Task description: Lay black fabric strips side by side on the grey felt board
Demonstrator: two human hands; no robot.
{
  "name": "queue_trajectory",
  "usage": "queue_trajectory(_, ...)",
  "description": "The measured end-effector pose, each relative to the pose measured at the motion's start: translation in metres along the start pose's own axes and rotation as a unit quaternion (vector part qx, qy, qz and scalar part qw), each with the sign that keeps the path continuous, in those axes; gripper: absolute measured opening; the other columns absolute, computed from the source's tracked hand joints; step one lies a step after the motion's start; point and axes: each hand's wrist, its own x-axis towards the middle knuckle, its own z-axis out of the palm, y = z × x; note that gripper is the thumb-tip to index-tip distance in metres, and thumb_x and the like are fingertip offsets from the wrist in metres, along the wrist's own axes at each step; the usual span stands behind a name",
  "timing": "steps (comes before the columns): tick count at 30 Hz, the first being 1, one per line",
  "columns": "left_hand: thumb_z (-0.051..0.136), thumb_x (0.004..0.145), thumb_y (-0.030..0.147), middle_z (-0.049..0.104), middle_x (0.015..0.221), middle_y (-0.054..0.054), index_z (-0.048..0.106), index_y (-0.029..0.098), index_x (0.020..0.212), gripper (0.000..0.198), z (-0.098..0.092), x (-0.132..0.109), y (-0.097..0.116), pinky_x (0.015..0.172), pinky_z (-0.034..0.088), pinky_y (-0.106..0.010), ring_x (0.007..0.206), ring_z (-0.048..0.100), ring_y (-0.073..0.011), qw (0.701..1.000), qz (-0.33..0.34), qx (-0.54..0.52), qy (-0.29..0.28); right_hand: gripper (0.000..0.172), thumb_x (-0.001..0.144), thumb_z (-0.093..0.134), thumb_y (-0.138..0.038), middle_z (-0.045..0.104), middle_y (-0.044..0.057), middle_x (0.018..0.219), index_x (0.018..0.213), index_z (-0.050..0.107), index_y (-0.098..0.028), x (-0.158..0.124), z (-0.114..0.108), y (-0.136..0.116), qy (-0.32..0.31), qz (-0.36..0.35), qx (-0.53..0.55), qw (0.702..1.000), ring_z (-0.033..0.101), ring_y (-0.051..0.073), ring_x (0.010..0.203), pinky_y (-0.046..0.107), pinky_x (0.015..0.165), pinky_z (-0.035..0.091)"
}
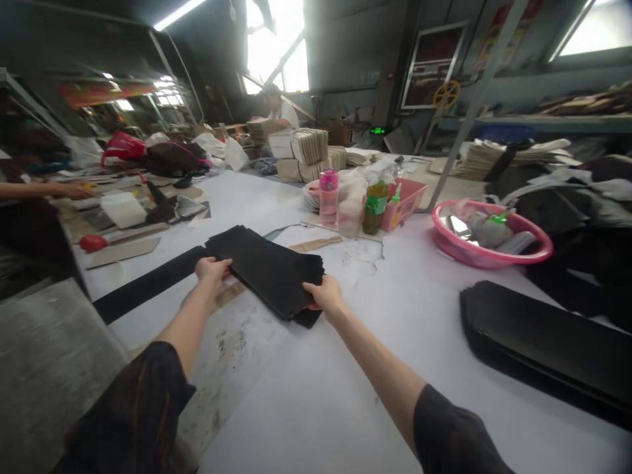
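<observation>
Both my hands grip a stack of black sheets (269, 266) over the white table. My left hand (213, 268) is closed on its near left edge, thumb on top. At the right end, my right hand (323, 294) pinches the stack, thumb above and fingers partly hidden beneath. The sheets are unevenly fanned at that end, and some stick out lower. A long black strip (153, 284) lies to the left, reaching up to the stack's left end. Another thick pile of black pieces (543, 342) rests on the table at the right.
A pink basin (439, 242) with bottles stands at the right, near a metal pole (461, 131). Behind the stack are a pink bottle (328, 197), a green-labelled bottle (375, 209) and a pink basket (412, 196). A co-worker's hand (74, 191) is at the left; another person (281, 108) sits far back.
</observation>
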Motion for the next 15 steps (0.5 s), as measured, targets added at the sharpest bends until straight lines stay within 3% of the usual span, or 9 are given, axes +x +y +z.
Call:
queue_trajectory(3,0.072,0.073,-0.001,0.053,0.069,0.005,0.05,0.012,0.098,0.036,-0.002,0.004,0.006,0.049,0.049,-0.021,0.051,0.053,-0.0068,1.0,-0.009,-0.023,0.011,0.014,0.075,0.068,-0.024,0.066,0.0,0.057,0.085,0.06,-0.017,-0.006,-0.001,0.0,-0.01,0.01,0.01,1.0,0.065,0.018,0.045,0.021,0.034,0.048)
queue_trajectory(6,0.071,0.07,-0.004,0.054,0.066,0.005,0.046,0.014,0.092,0.038,-0.003,0.002,0.012,0.05,0.052,-0.024,0.051,0.056,-0.0084,0.999,-0.014,-0.045,-0.001,0.012,0.081,0.062,-0.025,0.066,0.001,0.058,0.089,0.058,-0.016,-0.012,-0.004,-0.001,-0.016,0.009,0.026,0.999,0.068,0.017,0.05,0.018,0.035,0.046)
queue_trajectory(11,0.07,0.074,0.001,0.057,0.068,0.005,0.048,0.014,0.095,0.033,0.002,-0.008,0.009,0.052,0.053,-0.023,0.055,0.059,-0.0092,0.999,0.009,-0.041,-0.003,0.015,0.089,0.051,-0.032,0.069,0.001,0.068,0.096,0.053,-0.018,-0.018,-0.005,-0.001,-0.01,-0.014,0.02,1.0,0.069,0.015,0.053,0.015,0.037,0.044)
queue_trajectory(15,0.066,0.084,0.015,0.058,0.077,0.003,0.054,0.013,0.1,0.02,0.007,-0.021,0.0,0.053,0.051,-0.022,0.059,0.057,-0.0086,0.998,0.047,0.018,0.027,0.026,0.091,0.05,-0.04,0.07,0.004,0.072,0.104,0.05,-0.017,-0.02,-0.009,-0.005,0.012,-0.022,-0.043,0.999,0.069,0.017,0.052,0.023,0.043,0.05)
